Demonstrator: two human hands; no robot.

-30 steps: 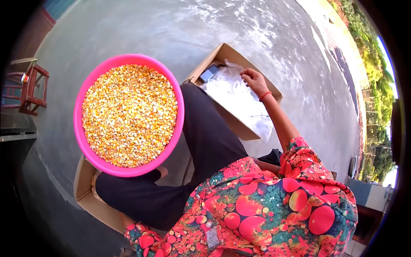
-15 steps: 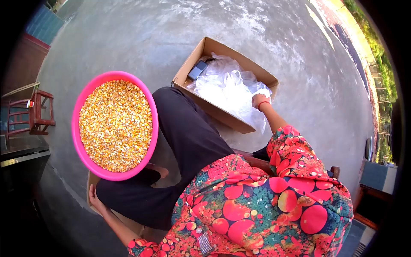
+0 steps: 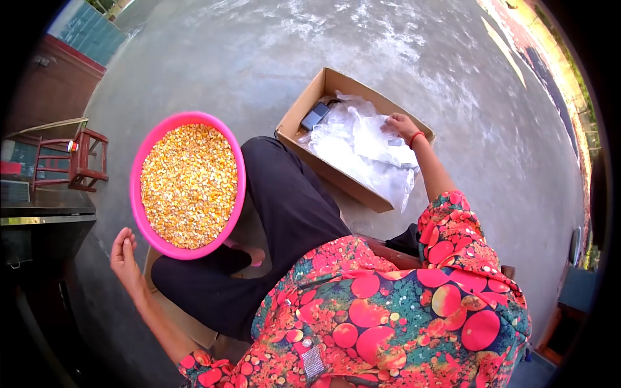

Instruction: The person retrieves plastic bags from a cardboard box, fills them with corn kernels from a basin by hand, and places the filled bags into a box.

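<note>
One head-worn camera looks forward and steeply down, close above the printed shirt (image 3: 388, 304) at five o'clock. Its wide, round-edged view takes in the left hand (image 3: 125, 254) between eight and nine o'clock, the right hand (image 3: 402, 127) near two, and floor (image 3: 259, 58) reaching away toward twelve.

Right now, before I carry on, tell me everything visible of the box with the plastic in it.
It's a plain brown box, cardboard by its look, oblong and open at the top. It sits slantwise on the grey floor, beside the dark trouser leg; whether they touch is unclear. Inside lie thin whitish plastic, spilling over and hiding the right end, and a dark blocky object toward the left. The right hand appears to pinch the plastic.
</note>
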